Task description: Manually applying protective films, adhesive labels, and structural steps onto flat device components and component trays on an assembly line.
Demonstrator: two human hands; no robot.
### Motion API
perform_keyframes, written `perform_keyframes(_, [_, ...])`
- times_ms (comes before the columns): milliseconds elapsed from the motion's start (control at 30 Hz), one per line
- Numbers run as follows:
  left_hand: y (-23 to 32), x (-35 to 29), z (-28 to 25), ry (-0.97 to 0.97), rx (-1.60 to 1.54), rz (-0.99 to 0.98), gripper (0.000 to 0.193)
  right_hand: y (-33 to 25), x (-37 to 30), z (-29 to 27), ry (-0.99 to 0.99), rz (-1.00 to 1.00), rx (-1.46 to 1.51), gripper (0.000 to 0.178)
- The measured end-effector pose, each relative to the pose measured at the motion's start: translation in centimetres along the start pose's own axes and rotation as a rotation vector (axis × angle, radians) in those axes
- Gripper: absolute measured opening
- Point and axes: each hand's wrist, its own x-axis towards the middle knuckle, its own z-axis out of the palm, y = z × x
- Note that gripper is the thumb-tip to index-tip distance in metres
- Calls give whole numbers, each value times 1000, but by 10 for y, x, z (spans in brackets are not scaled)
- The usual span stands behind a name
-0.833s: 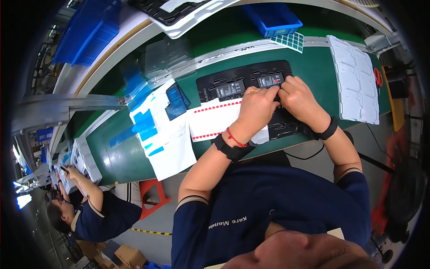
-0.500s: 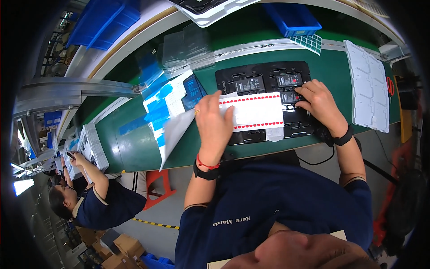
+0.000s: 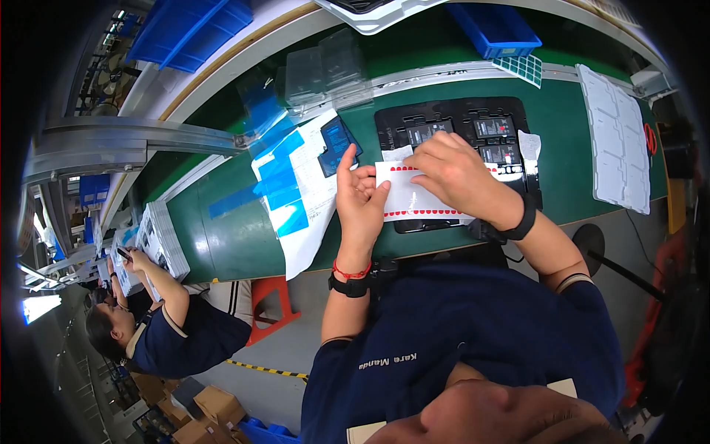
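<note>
A white sheet of red stickers, with half-round red dots along its two long edges, lies across a black tray. My left hand grips the sheet's left end, its thumb on top and the index finger pointing up. My right hand is bent over the sheet, its fingertips pinched at the upper left edge; whatever is between them is too small to see. Dark flat batteries sit in the tray: one upper right, one below it, each with a red dot, and one partly behind my right hand.
Left of the tray lie a dark blue flat piece and white paper with blue film strips. Clear plastic trays and a blue bin stand behind. A white moulded tray is at right. Another person sits at left.
My right hand has moved left from the lower right battery to the sheet's upper left edge. My left hand has turned palm inward. The lower right battery now shows its red dot.
</note>
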Motion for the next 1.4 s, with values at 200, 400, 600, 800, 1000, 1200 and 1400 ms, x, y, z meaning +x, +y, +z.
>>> perform_keyframes(200, [10,-10,4,-79,-143,-96,74,-6,2,19,22,43,8,21])
perform_keyframes(400, [1,-12,5,-121,-90,-50,64,-4,-5,24,58,42,31,14])
perform_keyframes(600, [-5,-16,5,-53,-68,-112,51,-5,-18,26,49,18,74,6])
perform_keyframes(800, [-6,-23,1,-44,176,-152,48,2,-34,-1,-71,125,457,8])
perform_keyframes(1000, [26,-8,14,-5,1113,433,42,38,-37,-24,98,510,722,7])
perform_keyframes(1200, [14,63,34,-288,1003,571,21,59,-27,-26,11,539,644,13])
perform_keyframes(1400, [-2,79,40,-366,1030,617,24,65,-10,-37,-58,345,430,28])
